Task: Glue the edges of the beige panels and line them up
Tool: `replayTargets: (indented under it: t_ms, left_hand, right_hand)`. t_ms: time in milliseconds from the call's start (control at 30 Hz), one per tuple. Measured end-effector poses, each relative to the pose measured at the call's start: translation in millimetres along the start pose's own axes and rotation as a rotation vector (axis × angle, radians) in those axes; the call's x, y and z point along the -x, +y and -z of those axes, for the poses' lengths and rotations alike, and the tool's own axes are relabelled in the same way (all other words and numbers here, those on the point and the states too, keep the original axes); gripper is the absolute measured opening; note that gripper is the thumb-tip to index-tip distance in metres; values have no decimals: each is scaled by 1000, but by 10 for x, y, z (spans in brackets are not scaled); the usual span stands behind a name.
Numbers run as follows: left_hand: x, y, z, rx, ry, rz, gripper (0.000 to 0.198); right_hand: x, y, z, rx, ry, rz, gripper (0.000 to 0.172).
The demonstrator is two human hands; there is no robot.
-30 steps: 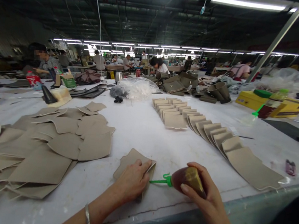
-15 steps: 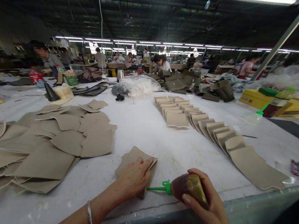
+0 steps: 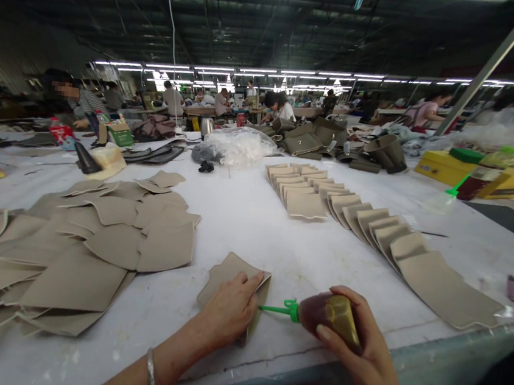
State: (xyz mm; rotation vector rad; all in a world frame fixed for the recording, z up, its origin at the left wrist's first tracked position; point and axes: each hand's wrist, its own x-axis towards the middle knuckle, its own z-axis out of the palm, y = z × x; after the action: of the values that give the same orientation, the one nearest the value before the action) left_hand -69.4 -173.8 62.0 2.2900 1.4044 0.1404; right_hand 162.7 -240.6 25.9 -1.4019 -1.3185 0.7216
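My left hand (image 3: 229, 309) presses down with closed fingers on a folded beige fabric piece (image 3: 226, 271) lying on the white table (image 3: 254, 217) near its front edge. My right hand (image 3: 351, 340) is wrapped round a brown glue bottle (image 3: 329, 313). The bottle's green nozzle (image 3: 278, 309) points left and touches the right edge of that piece. A bracelet shows on my left wrist.
A loose heap of beige cut pieces (image 3: 72, 246) covers the left of the table. An overlapped row of beige pieces (image 3: 372, 229) runs along the right. A clear plastic bag (image 3: 239, 144), yellow boxes (image 3: 484, 170) and another glue bottle (image 3: 466, 184) lie farther back. Other people work at distant tables.
Both hands stay on the piece and the bottle. The nozzle tip has shifted slightly along the piece's right edge, and the view has tilted a little.
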Motion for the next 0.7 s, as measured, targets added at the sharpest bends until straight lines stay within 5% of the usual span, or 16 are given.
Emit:
replayTargets:
  t_ms: [167,367,567,700]
  left_hand:
    - [-6,-10,-8,9,-1,2,48]
    - [3,-12,-5,19,5,-6,49]
    - [1,-16,-3,29,17,-13,50]
    - [-6,-16,4,33,3,0,50]
  right_hand:
    - [-5,-9,-21,7,56,17,48]
    - [104,-79,-64,-136,-83,-102,48]
    - [51,-134,-82,-89,28,-64,48]
    - [131,-106,-73,-137,-81,-114,49]
